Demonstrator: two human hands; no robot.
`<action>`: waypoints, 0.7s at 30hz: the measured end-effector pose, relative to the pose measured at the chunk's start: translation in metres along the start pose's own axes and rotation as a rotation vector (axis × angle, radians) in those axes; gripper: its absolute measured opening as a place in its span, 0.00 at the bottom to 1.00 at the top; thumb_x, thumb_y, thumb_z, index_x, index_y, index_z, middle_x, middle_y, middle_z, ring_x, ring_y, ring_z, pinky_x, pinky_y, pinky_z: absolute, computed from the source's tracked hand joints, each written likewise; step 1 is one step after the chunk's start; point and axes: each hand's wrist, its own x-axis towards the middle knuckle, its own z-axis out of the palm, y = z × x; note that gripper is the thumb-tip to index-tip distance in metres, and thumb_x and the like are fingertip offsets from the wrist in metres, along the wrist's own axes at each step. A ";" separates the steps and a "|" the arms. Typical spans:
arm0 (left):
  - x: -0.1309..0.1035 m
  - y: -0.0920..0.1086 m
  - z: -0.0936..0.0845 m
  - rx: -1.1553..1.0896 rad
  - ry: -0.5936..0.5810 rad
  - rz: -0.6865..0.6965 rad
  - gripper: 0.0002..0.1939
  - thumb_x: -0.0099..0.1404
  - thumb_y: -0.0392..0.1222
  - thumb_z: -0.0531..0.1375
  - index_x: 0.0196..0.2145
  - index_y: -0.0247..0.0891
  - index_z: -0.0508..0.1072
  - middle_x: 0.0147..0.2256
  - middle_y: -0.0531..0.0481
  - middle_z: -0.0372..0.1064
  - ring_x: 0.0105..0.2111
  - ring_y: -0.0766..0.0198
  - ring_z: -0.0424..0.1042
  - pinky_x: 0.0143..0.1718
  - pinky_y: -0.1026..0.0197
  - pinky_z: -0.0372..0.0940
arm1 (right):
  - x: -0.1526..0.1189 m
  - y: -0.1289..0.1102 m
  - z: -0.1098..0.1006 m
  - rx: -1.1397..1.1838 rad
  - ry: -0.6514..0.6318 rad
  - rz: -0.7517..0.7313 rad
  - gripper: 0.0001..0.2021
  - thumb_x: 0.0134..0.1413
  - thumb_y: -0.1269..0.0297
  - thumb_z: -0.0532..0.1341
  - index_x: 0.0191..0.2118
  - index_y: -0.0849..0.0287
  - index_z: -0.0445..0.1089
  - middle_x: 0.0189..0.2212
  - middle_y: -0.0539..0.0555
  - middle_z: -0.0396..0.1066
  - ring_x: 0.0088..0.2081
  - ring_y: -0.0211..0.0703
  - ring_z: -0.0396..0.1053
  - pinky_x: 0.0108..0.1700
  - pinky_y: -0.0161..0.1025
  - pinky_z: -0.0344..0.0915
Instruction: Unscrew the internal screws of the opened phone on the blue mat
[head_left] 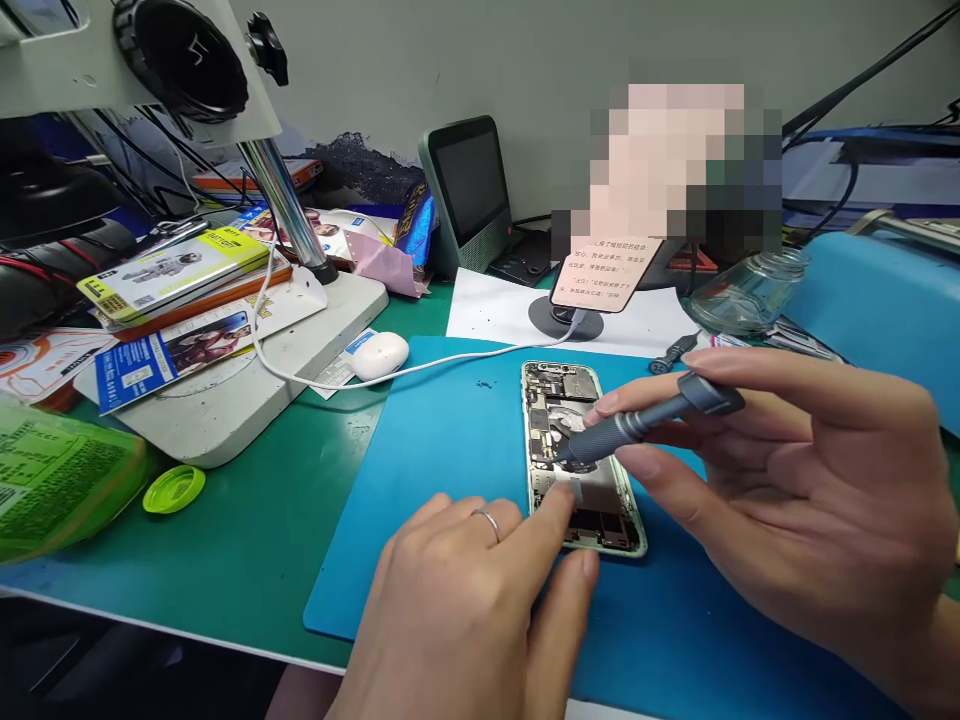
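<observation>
An opened smartphone point(616, 490) lies on a blue mat point(442, 440), its inner parts and battery exposed within a pale green frame. My right hand point(817, 480) is closed on a grey precision screwdriver point(611, 430), thumb and fingers at its grip and the index finger on its end cap. The screwdriver slants down to the left, its tip over the left side of the phone's insides; whether it sits in a screw I cannot tell. My left hand point(465, 590), wearing a ring, rests its extended index fingertip on the phone's lower part. Its thumb lies by the bottom edge.
A second phone point(604, 275) showing text stands on a round holder, with a white cable point(450, 357) running left. Behind are a smart display point(469, 190) and a glass jar point(750, 290). At left are a microscope stand point(225, 410), boxes, a green bag point(60, 480) and a green lid point(174, 490).
</observation>
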 end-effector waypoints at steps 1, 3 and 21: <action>0.002 -0.001 0.001 0.009 -0.009 -0.008 0.15 0.77 0.41 0.59 0.58 0.41 0.77 0.31 0.54 0.78 0.27 0.59 0.76 0.29 0.54 0.63 | -0.001 0.001 0.000 0.002 -0.010 0.022 0.31 0.56 0.78 0.70 0.60 0.38 0.72 0.42 0.48 0.79 0.40 0.47 0.85 0.41 0.46 0.88; 0.004 -0.001 0.003 0.026 -0.017 -0.009 0.15 0.77 0.41 0.58 0.57 0.40 0.78 0.32 0.53 0.78 0.28 0.58 0.76 0.29 0.53 0.63 | -0.002 0.003 0.001 -0.004 -0.028 0.052 0.30 0.56 0.77 0.70 0.59 0.38 0.72 0.42 0.48 0.80 0.40 0.47 0.85 0.40 0.47 0.88; 0.006 0.007 0.011 0.017 0.026 -0.130 0.17 0.78 0.45 0.54 0.51 0.42 0.82 0.32 0.51 0.79 0.29 0.53 0.75 0.30 0.50 0.62 | -0.001 0.008 0.006 -0.002 -0.112 0.069 0.32 0.59 0.80 0.68 0.64 0.41 0.69 0.46 0.50 0.77 0.45 0.42 0.83 0.48 0.36 0.85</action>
